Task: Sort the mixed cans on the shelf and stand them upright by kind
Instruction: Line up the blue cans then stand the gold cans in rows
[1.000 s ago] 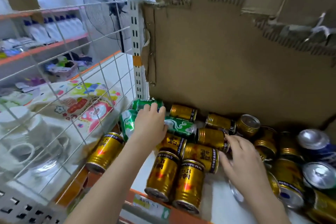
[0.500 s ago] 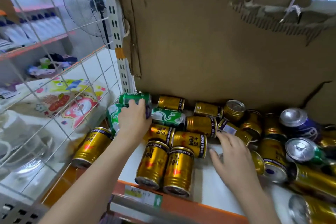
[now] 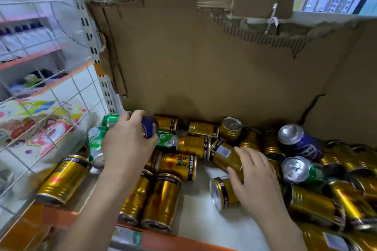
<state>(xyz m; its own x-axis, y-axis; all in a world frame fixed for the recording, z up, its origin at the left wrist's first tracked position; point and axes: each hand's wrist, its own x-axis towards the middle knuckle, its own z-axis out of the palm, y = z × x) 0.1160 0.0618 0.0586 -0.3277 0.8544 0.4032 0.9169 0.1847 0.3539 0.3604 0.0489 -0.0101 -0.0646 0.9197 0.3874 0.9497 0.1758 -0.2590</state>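
While most of the cans lie tumbled on their sides across the white shelf (image 3: 200, 228), the left hand (image 3: 128, 144) reaches to the far left corner and curls its fingers around a dark blue can (image 3: 150, 126), whose end pokes out to the right of the knuckles. Just left of that hand lie two green cans (image 3: 94, 144), one farther back against the wire grid side panel (image 3: 40, 120). A third green can (image 3: 167, 140) lies just right of the hand, touching a row of gold Red Bull cans (image 3: 179, 166). The right hand (image 3: 255, 181) rests palm down, fingers loosely spread, on two gold cans (image 3: 225, 156) near the middle of the shelf; the nearer one (image 3: 221, 193) shows its silver end. Two more gold cans (image 3: 161, 201) lie side by side at the near orange edge, and another (image 3: 65, 178) lies to the near left by the grid. On the right, a purple-blue can (image 3: 299, 142) and a green can (image 3: 302, 170) with silver tops sit tilted amid a heap of gold ones. Torn brown cardboard (image 3: 214, 71) stands along the far side of the shelf
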